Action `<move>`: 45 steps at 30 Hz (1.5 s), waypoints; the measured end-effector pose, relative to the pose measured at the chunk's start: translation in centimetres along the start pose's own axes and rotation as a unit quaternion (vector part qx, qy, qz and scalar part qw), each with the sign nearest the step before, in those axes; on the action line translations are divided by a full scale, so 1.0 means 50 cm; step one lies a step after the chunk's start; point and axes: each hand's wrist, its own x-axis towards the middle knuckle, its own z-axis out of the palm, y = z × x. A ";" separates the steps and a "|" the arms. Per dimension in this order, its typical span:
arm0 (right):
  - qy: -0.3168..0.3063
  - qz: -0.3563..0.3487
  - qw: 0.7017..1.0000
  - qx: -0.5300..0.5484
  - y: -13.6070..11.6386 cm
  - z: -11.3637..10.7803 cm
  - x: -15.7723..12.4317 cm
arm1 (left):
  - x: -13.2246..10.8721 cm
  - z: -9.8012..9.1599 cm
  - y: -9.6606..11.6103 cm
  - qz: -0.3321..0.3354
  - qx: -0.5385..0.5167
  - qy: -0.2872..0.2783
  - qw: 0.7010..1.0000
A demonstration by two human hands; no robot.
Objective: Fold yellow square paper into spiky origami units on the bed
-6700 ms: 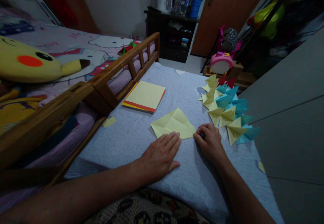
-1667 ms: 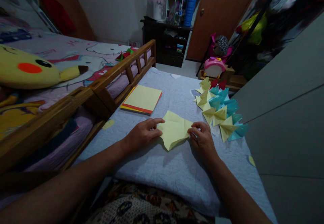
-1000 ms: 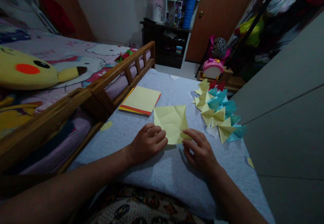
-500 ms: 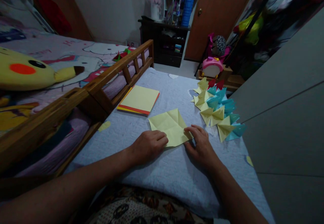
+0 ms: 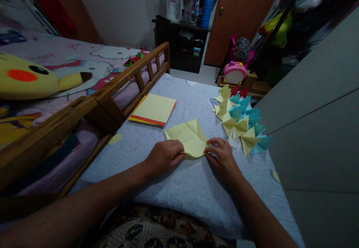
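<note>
Yellow sheet [image 5: 187,135]: lying on pale cloth [image 5: 179,192], mid-scene, between both hands; creased across.
Left hand [image 5: 165,155]: closed in a narrow pinch on the near left edge of the sheet.
Right hand [image 5: 223,157]: closed in a narrow pinch at the near right corner.
Near edge: bowed between the hands; judged step, working the sheet inward along existing creases.
Creases: next move likely to call for lining up both pinches, then pressing evenly.
Paper stack [image 5: 155,107]: left and far of the sheet; pale yellow on top, red and deeper yellow beneath; no writing visible.
Folded pieces [image 5: 233,126]: set right of the sheet in yellow, blue and red; unmarked as far as visible.
Bed cover [image 5: 97,68]: printed with red lettering, far left; not legible in full.
Bottle [image 5: 196,9]: far, on dark cabinet [image 5: 179,48]; label too small to read.
</note>
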 end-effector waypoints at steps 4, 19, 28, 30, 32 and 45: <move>0.020 -0.004 1.000 -0.006 -0.005 -0.006 0.003 | -0.004 0.001 0.015 0.097 0.105 0.031 0.989; -0.009 0.070 0.997 0.023 0.035 0.002 0.004 | -0.011 0.000 0.040 -0.129 -0.081 0.002 0.988; -0.035 0.095 0.994 0.037 0.030 -0.010 0.010 | 0.003 0.014 0.022 -0.233 -0.085 0.046 0.968; -0.036 0.106 0.993 0.034 0.028 -0.008 0.012 | 0.002 0.017 0.020 -0.217 -0.067 0.060 0.972; -0.033 0.114 0.992 0.031 0.026 -0.006 0.013 | 0.000 0.021 0.019 -0.199 -0.047 0.063 0.977; -0.018 0.138 0.990 -0.007 0.015 0.003 0.019 | -0.010 0.029 0.022 -0.171 0.056 -0.001 0.984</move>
